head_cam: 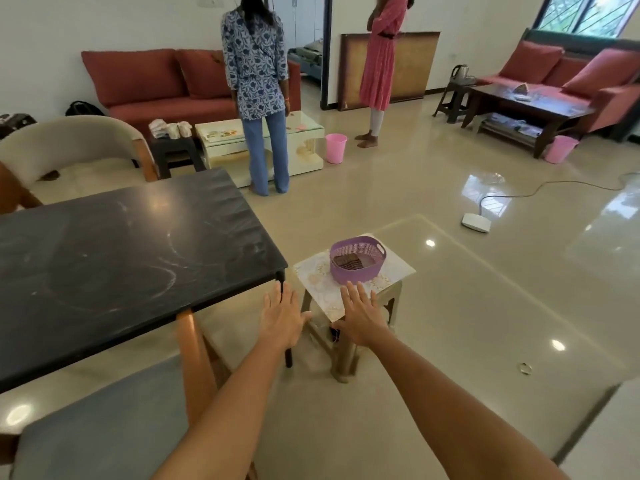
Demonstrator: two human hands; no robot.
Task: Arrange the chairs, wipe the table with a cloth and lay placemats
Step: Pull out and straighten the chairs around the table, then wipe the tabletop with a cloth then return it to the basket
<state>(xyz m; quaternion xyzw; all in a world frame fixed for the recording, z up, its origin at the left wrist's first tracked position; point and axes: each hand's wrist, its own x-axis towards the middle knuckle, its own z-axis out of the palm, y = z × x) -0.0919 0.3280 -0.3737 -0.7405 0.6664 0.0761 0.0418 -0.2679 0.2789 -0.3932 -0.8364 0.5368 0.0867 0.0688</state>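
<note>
Bare hands (320, 318) outstretched, palms down (fingers spread), empty

Dark rectangular stone-look table top (114, 258): smeared, no items. Small beige plastic stool (349, 341) beside table corner: pale patterned placemat (311, 275) on seat, purple ribbed plastic basket (358, 259) on placemat.

Table (104, 258) cut off left; basket (356, 271) hides placemat (311, 275) centre.

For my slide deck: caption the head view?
Both open hands reach toward a purple basket beside the dark table.
</note>
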